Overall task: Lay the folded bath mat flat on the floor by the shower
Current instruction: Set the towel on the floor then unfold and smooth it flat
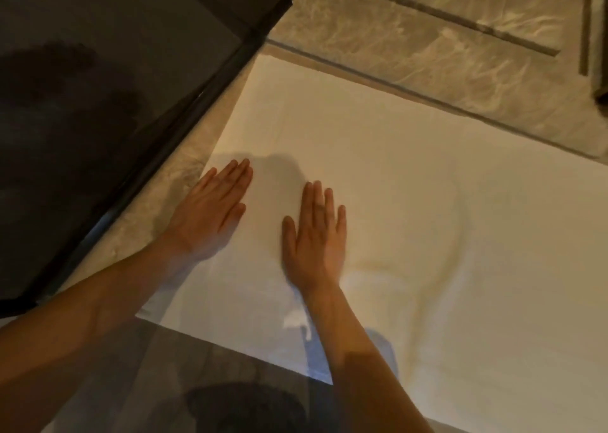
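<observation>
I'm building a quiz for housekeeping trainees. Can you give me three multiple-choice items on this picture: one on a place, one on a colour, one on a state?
1. Where does the bath mat lie?
A. On the floor beside the dark shower screen
B. Over a rail
C. In a basket

2. What colour is the mat?
A. Blue
B. White
C. Black

3. How do the left hand and right hand lie?
A. Both pinch a corner
B. One is lifted
C. Both are flat on the mat

Answers: 1 A, it lies spread along the screen's base. 2 B, its surface is plain white. 3 C, palms are down and fingers straight.
</observation>
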`<state>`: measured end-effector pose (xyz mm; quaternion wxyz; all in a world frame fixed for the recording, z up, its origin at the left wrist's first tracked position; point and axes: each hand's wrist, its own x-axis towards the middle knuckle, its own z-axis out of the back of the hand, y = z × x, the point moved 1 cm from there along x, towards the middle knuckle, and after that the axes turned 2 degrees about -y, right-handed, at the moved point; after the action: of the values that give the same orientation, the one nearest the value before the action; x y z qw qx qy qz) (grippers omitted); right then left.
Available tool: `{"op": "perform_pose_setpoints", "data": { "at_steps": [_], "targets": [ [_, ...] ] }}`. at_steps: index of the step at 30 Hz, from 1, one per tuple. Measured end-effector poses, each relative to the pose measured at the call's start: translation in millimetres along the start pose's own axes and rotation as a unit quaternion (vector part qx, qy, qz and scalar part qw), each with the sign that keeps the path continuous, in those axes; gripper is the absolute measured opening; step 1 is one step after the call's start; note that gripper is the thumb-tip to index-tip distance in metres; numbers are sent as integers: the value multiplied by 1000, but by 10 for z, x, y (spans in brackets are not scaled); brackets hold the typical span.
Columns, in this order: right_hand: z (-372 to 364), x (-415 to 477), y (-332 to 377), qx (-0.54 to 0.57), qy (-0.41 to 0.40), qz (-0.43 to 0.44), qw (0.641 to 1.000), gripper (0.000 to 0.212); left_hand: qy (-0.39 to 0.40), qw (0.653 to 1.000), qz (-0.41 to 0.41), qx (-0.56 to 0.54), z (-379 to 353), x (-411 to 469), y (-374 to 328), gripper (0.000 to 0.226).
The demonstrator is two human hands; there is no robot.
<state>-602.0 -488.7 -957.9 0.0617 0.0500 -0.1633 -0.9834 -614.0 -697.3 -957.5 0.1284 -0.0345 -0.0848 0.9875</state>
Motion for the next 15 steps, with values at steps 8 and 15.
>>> {"op": "perform_pose_setpoints", "data": {
  "at_steps": [8, 15],
  "targets": [
    [518, -765, -1652, -68, -9, -166, 984, 67, 6, 1000, 2, 6, 55, 4, -48, 62],
    [575, -702, -1190, -42, -49, -173, 983, 70, -16, 999, 14, 33, 119, -508, -228, 61]
  ]
}}
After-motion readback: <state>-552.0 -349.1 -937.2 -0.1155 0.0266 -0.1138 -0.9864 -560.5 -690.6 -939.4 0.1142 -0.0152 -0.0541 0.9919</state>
